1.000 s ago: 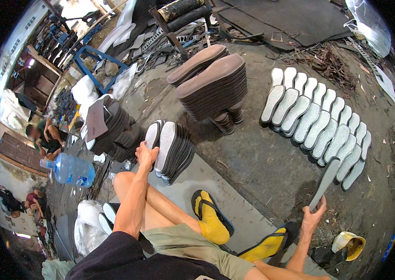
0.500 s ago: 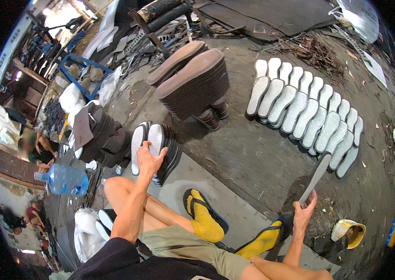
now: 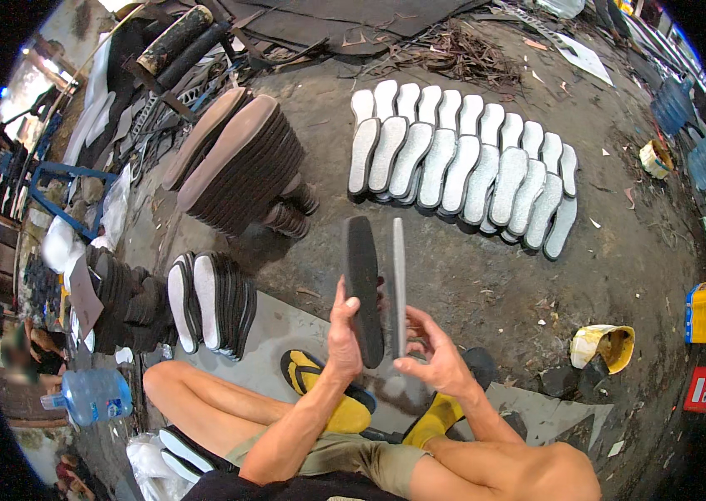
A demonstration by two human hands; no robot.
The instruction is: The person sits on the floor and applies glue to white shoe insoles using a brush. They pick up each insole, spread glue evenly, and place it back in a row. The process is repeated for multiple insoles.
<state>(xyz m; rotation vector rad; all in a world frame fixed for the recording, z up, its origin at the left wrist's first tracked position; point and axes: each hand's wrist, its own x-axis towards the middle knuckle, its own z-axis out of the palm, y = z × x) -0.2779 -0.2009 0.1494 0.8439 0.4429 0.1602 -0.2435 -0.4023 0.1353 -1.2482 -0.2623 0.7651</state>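
Note:
In front of my lap, my left hand grips a dark shoe sole, held upright with its dark face toward me. My right hand holds a thin white-faced sole nearly edge-on. A narrow gap separates the two pieces. To the left stand two stacks of soles topped with light grey-white faces. Ahead and to the right, overlapping rows of white-faced soles lie on the floor.
Tall stacks of brown soles rise at the front left. A yellow-stained tub and a yellow box are at the right. A blue water jug lies at the left. Dark scraps lie at the back.
My left hand has left the left-hand stack and now holds a dark sole. My right hand has brought its sole in from the rows to the middle. The view has turned right.

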